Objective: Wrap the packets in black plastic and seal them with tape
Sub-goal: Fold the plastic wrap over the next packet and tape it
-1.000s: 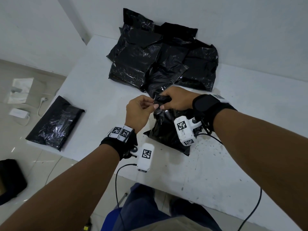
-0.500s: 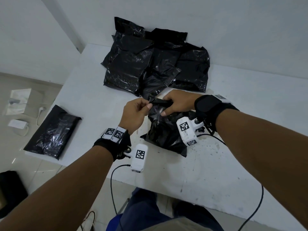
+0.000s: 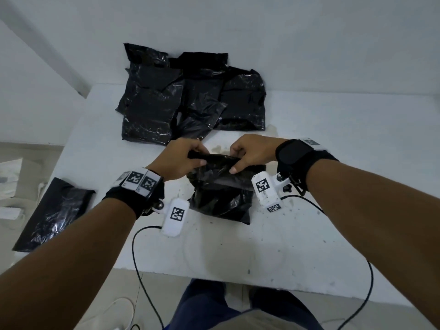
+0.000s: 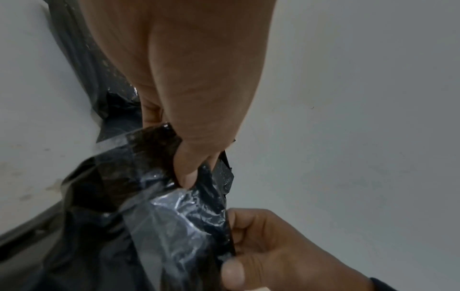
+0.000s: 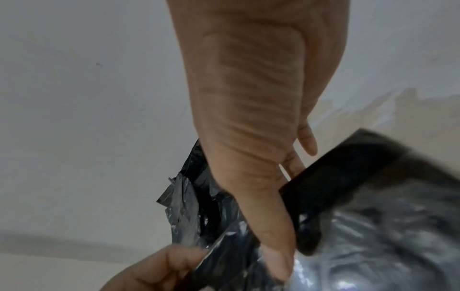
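A black plastic packet [image 3: 221, 198] lies on the white table [image 3: 333, 210] in front of me, its top edge lifted. My left hand [image 3: 190, 158] pinches the left end of that top edge, thumb over the plastic [image 4: 189, 173]. My right hand [image 3: 240, 160] pinches the right end, thumb on the near face [image 5: 273, 256]. A strip of clear tape [image 4: 114, 141] shows on the black film [image 4: 174, 216] in the left wrist view. What the plastic [image 5: 373, 236] holds is hidden.
A heap of several black wrapped packets [image 3: 190, 98] lies at the table's far side against the wall. One more black packet [image 3: 52, 210] rests on the table's left edge. White items and a cable [image 3: 9, 186] lie on the floor at left.
My hands have drawn apart along the packet's top edge, stretching it wide. The view has tilted, so the heap sits farther up.
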The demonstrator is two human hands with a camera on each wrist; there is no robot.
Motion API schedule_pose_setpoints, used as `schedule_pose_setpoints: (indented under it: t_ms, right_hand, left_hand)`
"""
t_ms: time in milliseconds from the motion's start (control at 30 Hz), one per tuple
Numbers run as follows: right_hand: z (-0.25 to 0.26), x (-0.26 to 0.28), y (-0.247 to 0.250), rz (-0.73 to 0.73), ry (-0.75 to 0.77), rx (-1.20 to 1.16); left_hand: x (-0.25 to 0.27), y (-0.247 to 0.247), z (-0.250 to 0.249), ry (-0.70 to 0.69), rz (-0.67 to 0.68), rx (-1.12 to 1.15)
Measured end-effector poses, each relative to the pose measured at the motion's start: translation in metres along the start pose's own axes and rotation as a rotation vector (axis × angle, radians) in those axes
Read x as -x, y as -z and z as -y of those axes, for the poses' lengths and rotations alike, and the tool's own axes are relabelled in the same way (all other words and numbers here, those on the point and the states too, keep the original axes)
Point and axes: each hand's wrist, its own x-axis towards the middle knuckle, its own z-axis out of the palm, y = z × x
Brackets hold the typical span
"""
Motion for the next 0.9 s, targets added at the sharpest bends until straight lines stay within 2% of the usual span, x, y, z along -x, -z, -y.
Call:
schedule_pose_setpoints:
  t_ms: [133, 233, 333, 433, 567, 633, 767, 900]
  right_hand:
    - [-0.016, 0.011, -0.003, -0.033, -0.008, 0.011]
    - [-0.015, 0.009, -0.010, -0.076, 0.001, 0.026]
    - [-0.015, 0.013, -0.009, -0.092, -0.010, 0.005]
    - [-0.023, 0.024, -0.007, -0.112, -0.017, 0.009]
    - [-0.021, 0.024, -0.008, -0.122, 0.006, -0.022]
    - [-0.021, 0.028, -0.007, -0.171, -0.005, -0.115]
    - [-0.042, 0.048, -0.018, -0.321, -0.108, -0.521]
    - [-0.054, 0.049, -0.043, -0.306, -0.136, -0.574]
  left_hand:
    - [-0.008, 0.005, -0.022, -0.071, 0.123, -0.273]
    - [-0.022, -0.012, -0.049, -0.146, 0.262, -0.347]
    - [-0.031, -0.022, -0.057, -0.159, 0.312, -0.442]
    - [-0.031, -0.021, -0.055, -0.138, 0.358, -0.468]
    - [-0.034, -0.037, -0.068, -0.114, 0.369, -0.388]
    - [-0.039, -0.040, -0.070, -0.095, 0.330, -0.364]
    - [-0.043, -0.033, -0.065, -0.074, 0.361, -0.363]
    - [-0.044, -0.039, -0.071, -0.077, 0.359, -0.367]
